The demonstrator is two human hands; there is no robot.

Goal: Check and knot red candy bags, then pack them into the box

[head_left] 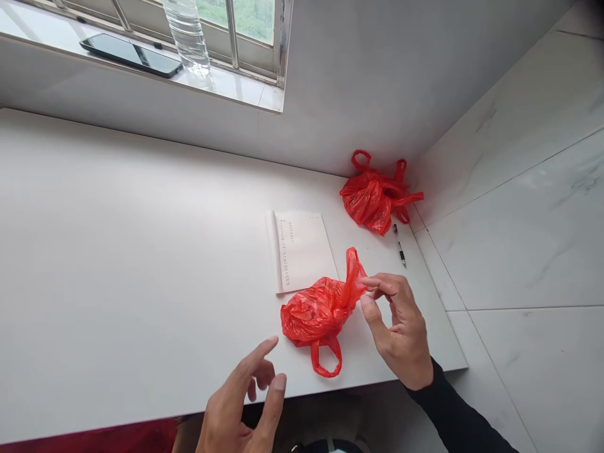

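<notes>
A red plastic bag [314,314] lies crumpled near the front edge of the white table, one looped handle toward me and the other sticking up at its right. My right hand [399,327] is beside that raised handle, its fingertips at the plastic; thumb and fingers are apart, and whether they touch the bag I cannot tell. To the lower left of the bag, over the table's front edge, my left hand [248,396] is held with fingers spread and nothing in it. An open notebook [306,248] with a handwritten column lies just behind the bag.
Another red plastic bag [372,198] sits in the back right corner against the wall. A black pen [401,251] lies in front of it. On the windowsill are a dark tablet or phone [132,53] and a clear bottle [189,38]. Marble-look tiles [528,239] bound the right side.
</notes>
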